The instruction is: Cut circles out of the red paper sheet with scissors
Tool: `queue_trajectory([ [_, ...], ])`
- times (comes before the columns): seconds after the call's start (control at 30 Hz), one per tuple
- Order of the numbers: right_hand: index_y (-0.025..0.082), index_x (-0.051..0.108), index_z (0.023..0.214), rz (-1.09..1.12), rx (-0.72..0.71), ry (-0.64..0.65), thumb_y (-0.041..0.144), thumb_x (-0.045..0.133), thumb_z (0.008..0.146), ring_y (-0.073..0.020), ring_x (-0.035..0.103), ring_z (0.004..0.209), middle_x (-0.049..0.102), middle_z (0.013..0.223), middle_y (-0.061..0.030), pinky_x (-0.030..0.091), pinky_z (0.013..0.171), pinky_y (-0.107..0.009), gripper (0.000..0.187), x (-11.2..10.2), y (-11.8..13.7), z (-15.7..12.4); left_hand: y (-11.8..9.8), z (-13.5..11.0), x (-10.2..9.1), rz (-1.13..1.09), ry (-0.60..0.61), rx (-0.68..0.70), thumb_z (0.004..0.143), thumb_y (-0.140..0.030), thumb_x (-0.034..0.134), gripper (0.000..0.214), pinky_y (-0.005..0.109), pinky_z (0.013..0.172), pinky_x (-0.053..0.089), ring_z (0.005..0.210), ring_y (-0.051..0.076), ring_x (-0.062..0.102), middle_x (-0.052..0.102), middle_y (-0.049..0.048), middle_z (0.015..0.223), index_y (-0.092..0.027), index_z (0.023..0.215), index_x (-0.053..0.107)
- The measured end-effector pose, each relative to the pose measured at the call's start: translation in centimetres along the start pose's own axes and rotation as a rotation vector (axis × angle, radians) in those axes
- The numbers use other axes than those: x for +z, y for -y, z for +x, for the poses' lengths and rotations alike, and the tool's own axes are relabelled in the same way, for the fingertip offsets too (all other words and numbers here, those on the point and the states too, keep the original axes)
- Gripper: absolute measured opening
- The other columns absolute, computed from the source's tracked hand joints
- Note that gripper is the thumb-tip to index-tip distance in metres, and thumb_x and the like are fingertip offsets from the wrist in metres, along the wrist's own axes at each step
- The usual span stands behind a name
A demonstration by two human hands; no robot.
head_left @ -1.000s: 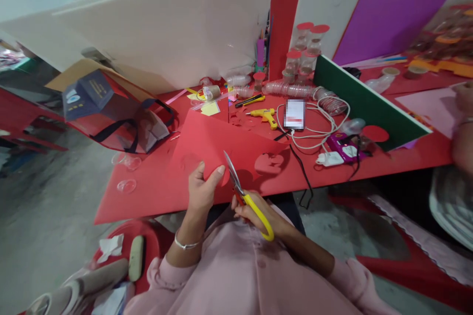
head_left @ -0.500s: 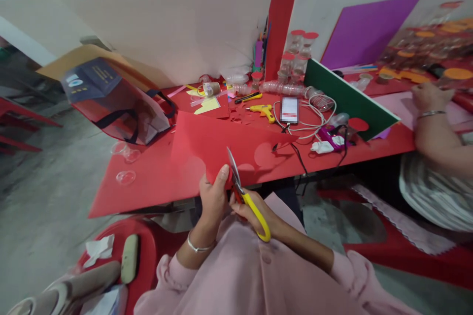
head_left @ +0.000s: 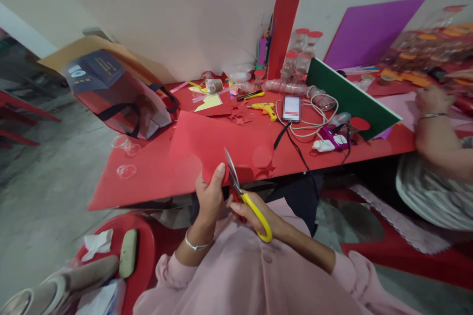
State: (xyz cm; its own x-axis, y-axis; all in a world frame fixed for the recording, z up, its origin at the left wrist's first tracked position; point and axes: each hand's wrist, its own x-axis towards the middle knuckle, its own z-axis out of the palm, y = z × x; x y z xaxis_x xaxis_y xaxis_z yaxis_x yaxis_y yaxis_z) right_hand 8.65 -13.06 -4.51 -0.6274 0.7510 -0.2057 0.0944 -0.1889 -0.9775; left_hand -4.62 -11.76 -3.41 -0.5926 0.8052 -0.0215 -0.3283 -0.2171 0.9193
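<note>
My left hand (head_left: 211,194) is closed on the near edge of a red paper sheet (head_left: 218,135), thumb on top. The sheet spreads forward over the table from my fingers. My right hand (head_left: 254,209) grips scissors (head_left: 236,177) with a yellow handle, its fingers partly hidden behind them. The metal blades point up and away, right beside my left thumb at the paper's edge. How far the blades are apart is hard to tell. A red round piece (head_left: 262,156) lies to the right of the blades.
On the red table (head_left: 144,184) are a yellow glue gun (head_left: 264,110), a phone (head_left: 291,108), white cables, paper scraps and plastic bottles. A bag (head_left: 121,93) stands left, a green board (head_left: 347,98) right. Another person's arm (head_left: 436,128) rests at far right.
The scissors and my left hand have shifted slightly left and stay close together. The red paper's right part has drawn back, showing more of the black strap. The view has shifted a little.
</note>
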Motion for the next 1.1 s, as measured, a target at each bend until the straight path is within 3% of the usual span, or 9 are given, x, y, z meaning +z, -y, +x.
queue_trajectory([
  [0.2,0.019,0.058,0.081,0.011,0.072,0.011,0.04,0.057,0.088,-0.0161,0.053,0.059,0.059,0.065,-0.0011,0.043,0.057,-0.028,0.022,0.3,1.3,0.1,-0.3,0.0,-0.2,0.013,-0.023,0.0,0.079,-0.041,0.087,0.026,0.026,0.072,0.057,0.071,0.014,0.067,0.074,0.0018,0.079,-0.018,0.084,0.076],
  [0.5,0.02,0.059,0.084,-0.021,0.04,0.026,0.04,0.056,0.092,-0.0154,0.054,0.059,0.059,0.066,-0.0002,0.043,0.058,-0.028,0.022,0.4,0.4,0.2,-0.1,0.3,-0.6,-0.016,-0.051,-0.051,0.076,-0.039,0.086,0.027,0.024,0.065,0.054,0.062,0.012,0.061,0.069,-0.0007,0.071,-0.017,0.076,0.07],
  [0.73,0.02,0.058,0.087,0.022,0.041,-0.001,0.043,0.058,0.094,-0.015,0.054,0.059,0.054,0.064,0.0023,0.043,0.057,-0.027,0.024,0.3,-0.5,-0.3,-1.3,0.2,-0.5,0.125,0.04,-0.012,0.078,-0.034,0.079,0.02,0.029,0.069,0.056,0.065,0.017,0.064,0.068,0.0029,0.07,-0.018,0.071,0.069],
  [1.1,0.02,0.058,0.086,0.024,0.02,0.033,0.046,0.058,0.093,-0.0143,0.053,0.056,0.052,0.063,0.003,0.045,0.057,-0.027,0.027,0.9,-0.5,0.0,-0.6,0.5,-1.6,0.064,0.009,0.002,0.079,-0.037,0.081,0.025,0.026,0.069,0.053,0.063,0.013,0.058,0.065,-0.0009,0.069,-0.017,0.072,0.068],
])
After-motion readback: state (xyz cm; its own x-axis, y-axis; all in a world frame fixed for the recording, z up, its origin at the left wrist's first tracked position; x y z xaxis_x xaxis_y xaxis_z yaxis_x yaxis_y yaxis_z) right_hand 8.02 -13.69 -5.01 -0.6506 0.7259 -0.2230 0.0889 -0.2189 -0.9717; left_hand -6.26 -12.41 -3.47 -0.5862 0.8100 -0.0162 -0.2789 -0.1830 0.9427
